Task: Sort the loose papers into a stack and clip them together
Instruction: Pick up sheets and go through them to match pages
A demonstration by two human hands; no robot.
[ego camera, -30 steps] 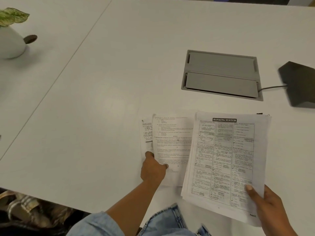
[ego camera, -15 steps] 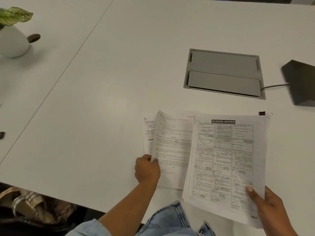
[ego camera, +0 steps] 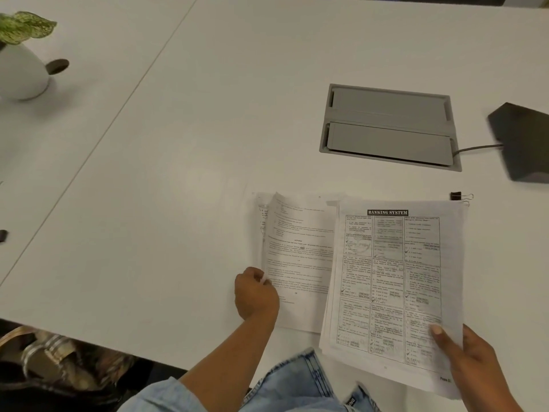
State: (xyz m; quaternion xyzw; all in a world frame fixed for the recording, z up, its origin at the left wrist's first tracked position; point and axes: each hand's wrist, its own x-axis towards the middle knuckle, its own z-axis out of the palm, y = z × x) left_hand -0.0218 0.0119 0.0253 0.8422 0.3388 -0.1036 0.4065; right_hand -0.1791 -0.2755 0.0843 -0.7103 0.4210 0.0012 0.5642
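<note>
My right hand (ego camera: 472,361) grips the lower right corner of a stack of printed papers (ego camera: 392,281), its top page headed "BANKING SYSTEM". To its left, a loose text sheet (ego camera: 300,251) is pinched at its left edge by my left hand (ego camera: 255,292), and that edge curls up off the white table (ego camera: 178,173). Another sheet (ego camera: 261,221) lies underneath, only its left strip showing. A small black binder clip (ego camera: 459,196) rests on the table just beyond the stack's top right corner.
A grey cable hatch (ego camera: 389,126) is set into the table behind the papers. A black device (ego camera: 525,141) with a cable sits at the far right. A white plant pot (ego camera: 20,72) stands far left. The table's near edge runs just below my left hand.
My left hand slid from on top of the loose sheet to its left edge and lifted it, curling it up. The binder clip came into view behind the held stack.
</note>
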